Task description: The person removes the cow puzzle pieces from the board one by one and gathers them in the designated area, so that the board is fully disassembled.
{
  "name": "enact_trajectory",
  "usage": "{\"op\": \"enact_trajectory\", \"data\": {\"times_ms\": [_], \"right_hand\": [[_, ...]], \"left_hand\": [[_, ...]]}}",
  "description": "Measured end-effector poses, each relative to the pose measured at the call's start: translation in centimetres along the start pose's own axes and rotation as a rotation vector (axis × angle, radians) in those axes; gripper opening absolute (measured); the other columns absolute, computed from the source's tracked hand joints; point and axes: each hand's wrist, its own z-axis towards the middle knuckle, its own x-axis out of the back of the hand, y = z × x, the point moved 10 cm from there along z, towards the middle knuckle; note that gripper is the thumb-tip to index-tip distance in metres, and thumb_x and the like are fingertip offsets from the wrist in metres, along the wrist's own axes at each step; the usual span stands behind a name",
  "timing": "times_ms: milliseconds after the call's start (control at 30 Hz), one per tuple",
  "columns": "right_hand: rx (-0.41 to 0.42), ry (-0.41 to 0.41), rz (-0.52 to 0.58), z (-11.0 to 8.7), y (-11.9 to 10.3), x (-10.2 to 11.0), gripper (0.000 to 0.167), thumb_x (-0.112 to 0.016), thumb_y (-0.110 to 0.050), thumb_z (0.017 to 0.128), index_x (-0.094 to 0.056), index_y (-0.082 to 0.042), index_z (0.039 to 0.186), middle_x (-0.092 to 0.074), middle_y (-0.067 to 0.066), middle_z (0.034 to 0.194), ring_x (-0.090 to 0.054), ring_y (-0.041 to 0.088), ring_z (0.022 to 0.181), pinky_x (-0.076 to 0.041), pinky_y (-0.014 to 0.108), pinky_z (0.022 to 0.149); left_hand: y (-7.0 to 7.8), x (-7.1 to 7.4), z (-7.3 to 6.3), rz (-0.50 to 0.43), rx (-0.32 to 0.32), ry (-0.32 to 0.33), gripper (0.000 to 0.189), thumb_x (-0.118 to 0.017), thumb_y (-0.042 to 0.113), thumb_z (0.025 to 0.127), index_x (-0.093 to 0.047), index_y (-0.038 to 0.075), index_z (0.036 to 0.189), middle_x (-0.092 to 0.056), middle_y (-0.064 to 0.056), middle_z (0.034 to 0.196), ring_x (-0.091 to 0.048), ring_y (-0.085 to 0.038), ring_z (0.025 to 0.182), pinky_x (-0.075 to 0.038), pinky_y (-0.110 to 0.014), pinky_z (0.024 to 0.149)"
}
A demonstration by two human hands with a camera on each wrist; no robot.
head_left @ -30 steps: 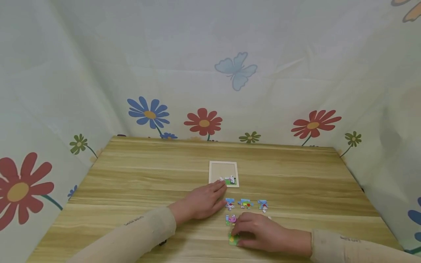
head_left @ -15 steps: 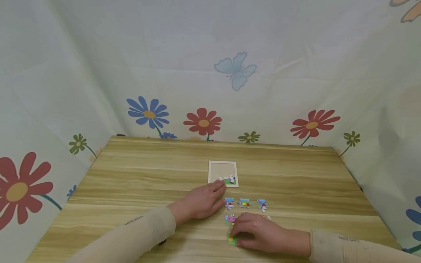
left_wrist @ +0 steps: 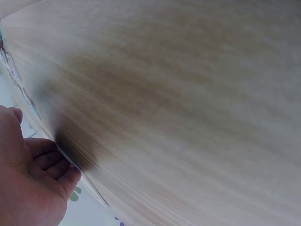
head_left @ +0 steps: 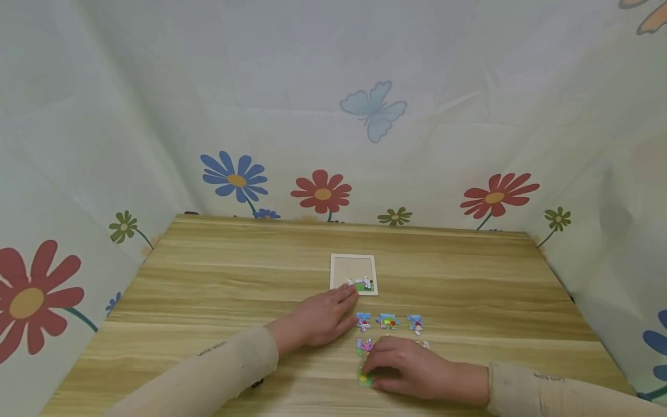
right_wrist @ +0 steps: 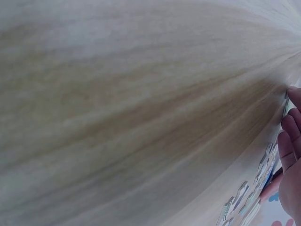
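Observation:
My left hand [head_left: 323, 317] lies with extended fingers over the lower left corner of a square puzzle tray [head_left: 353, 255]. Along the tray's bottom, fitted pieces [head_left: 366, 284] show white shapes on green; the fingers cover their left end. Closer to me, my right hand [head_left: 409, 369] pinches a green jigsaw piece [head_left: 363, 380] with a yellow spot, thumb and fingertips at its right side. Low at the table surface, the left fingers [left_wrist: 52, 162] appear in the left wrist view. The right wrist view catches the right fingers [right_wrist: 291, 125] at its right edge, with pieces below them.
Between tray and right hand, blue-topped jigsaw pieces [head_left: 388, 322] form a row. A pink-patterned piece [head_left: 366, 346] sits in a second row, partly behind the right hand, which hides others. The wooden table [head_left: 234, 255] meets a flower-printed cloth [head_left: 417, 174] at its back edge.
My right hand has shifted slightly left, and the green jigsaw piece has moved left with it. The left hand and the tray stay in place.

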Motion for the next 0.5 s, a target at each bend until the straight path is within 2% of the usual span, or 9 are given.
{"op": "enact_trajectory", "data": {"times_ms": [300,500], "right_hand": [[-0.010,-0.008,0.002,-0.1,0.1,0.2,0.026,-0.086,-0.014,0.091,-0.076,-0.019,0.114,-0.072,-0.011,0.112,-0.066,0.002,0.109,-0.052,0.017,0.101],[-0.054,0.058,0.008,0.5,1.0,2.4,0.029,-0.087,-0.008,0.088,-0.077,-0.017,0.114,-0.073,-0.009,0.110,-0.067,0.004,0.104,-0.054,0.019,0.094]], "left_hand": [[-0.1,0.0,0.1,0.001,-0.006,0.002,0.062,-0.044,0.041,0.115,-0.045,0.000,0.161,-0.041,-0.016,0.169,-0.039,-0.029,0.157,-0.035,-0.040,0.127],[-0.2,0.1,0.1,-0.011,-0.001,0.009,0.061,-0.044,0.041,0.115,-0.046,0.000,0.160,-0.043,-0.016,0.168,-0.040,-0.029,0.156,-0.036,-0.040,0.126]]}}
